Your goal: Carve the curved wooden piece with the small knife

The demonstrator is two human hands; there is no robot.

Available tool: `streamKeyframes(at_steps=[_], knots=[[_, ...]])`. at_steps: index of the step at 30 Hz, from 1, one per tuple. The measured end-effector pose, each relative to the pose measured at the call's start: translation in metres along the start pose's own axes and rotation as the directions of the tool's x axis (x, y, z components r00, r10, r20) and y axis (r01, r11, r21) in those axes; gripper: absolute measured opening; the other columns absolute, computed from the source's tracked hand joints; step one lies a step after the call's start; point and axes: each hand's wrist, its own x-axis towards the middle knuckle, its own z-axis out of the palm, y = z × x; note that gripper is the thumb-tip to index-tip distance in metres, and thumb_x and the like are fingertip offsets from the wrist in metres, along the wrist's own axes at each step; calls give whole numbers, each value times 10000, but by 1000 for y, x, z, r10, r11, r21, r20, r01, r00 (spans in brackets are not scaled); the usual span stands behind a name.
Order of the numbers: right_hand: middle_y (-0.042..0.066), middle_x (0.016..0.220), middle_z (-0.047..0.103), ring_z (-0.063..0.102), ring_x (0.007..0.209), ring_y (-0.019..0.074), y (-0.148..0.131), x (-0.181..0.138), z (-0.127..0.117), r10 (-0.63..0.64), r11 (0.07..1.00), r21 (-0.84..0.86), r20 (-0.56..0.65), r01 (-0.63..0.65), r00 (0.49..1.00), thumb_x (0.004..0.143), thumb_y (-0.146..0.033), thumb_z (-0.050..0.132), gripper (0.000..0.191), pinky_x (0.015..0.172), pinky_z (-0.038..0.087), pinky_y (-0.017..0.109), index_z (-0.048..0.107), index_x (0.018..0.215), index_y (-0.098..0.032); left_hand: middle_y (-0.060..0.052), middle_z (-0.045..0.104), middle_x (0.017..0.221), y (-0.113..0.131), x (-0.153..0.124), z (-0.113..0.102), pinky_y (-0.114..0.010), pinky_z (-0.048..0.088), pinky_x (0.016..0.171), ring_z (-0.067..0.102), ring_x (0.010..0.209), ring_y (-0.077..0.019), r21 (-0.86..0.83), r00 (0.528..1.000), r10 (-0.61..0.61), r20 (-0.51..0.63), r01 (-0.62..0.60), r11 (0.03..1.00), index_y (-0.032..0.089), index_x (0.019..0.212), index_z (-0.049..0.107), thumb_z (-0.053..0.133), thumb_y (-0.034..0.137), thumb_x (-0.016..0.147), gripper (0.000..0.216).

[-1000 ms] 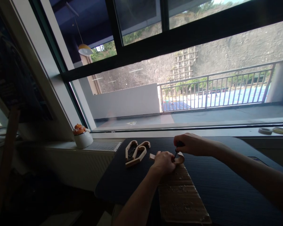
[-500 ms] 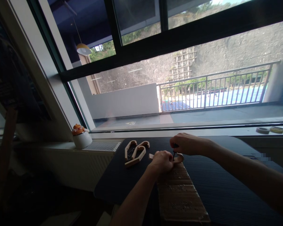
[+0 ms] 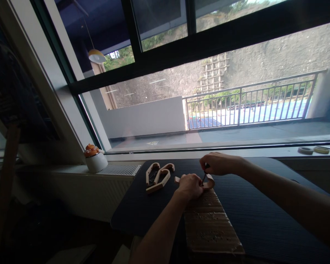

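Note:
My left hand (image 3: 190,186) is closed over a curved wooden hook (image 3: 210,182), pressing it down at the far end of a brown cardboard piece (image 3: 211,223). Both ends of the hook stick out past my fingers. My right hand (image 3: 219,163) grips a thin dark screwdriver (image 3: 204,178) from above, its shaft pointing down at the hook beside my left fingers. The tip is too small to make out. To the left, several similar wooden hooks (image 3: 164,179) lie together, with small dark items among them.
The dark table (image 3: 253,205) stands against the window sill (image 3: 253,152). A white pot with an orange lid (image 3: 95,160) sits on the radiator (image 3: 121,170) at the left. Two tape rolls (image 3: 305,150) rest on the sill at the right.
My right hand has shifted slightly and its wrist has turned a little, tilting the screwdriver more. My left hand stays on the hook.

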Motion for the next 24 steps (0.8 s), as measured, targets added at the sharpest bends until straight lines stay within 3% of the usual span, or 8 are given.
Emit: streamKeyframes(at_steps=[6, 12, 16, 20, 24], knots=[[12, 855, 681, 598, 735, 136, 16, -2, 4, 10, 999, 32, 14, -10, 1000, 746, -203, 556, 197, 590, 398, 221, 677, 900, -216, -43, 719, 768, 1, -1, -1, -317, 409, 758, 649, 798, -228, -1, 1000, 11, 2, -11, 1000, 222, 717, 707, 544, 384, 777, 237], [54, 860, 678, 602, 787, 182, -23, 7, -10, -6, 992, -128, 39, 11, 999, 697, -92, 605, 201, 609, 386, 253, 692, 857, -178, -48, 719, 770, 0, -4, -3, -321, 407, 779, 653, 820, -237, -9, 1000, 29, -6, -29, 1000, 215, 694, 689, 507, 324, 790, 233], [105, 849, 670, 611, 756, 204, -47, 11, -14, 4, 974, -228, 73, 12, 997, 647, -77, 683, 178, 595, 395, 263, 688, 820, -119, -52, 720, 865, 2, -5, -1, -325, 412, 797, 647, 864, -240, -31, 999, -25, -35, 24, 999, 219, 826, 673, 480, 335, 822, 225], [148, 867, 665, 625, 760, 230, -51, 8, -14, 38, 966, -259, 60, -21, 998, 695, -173, 677, 199, 589, 419, 281, 671, 876, -89, -47, 712, 939, 3, -5, 1, -337, 405, 840, 642, 888, -230, -66, 997, -61, -53, 58, 996, 221, 973, 613, 470, 337, 839, 227], [146, 873, 673, 632, 762, 235, -42, 3, -15, 70, 970, -236, 43, -58, 997, 728, -177, 619, 262, 583, 420, 287, 641, 976, -96, -39, 714, 918, 2, -4, 2, -368, 397, 868, 643, 882, -236, -81, 998, -48, -32, 46, 996, 224, 925, 615, 488, 369, 826, 217]])
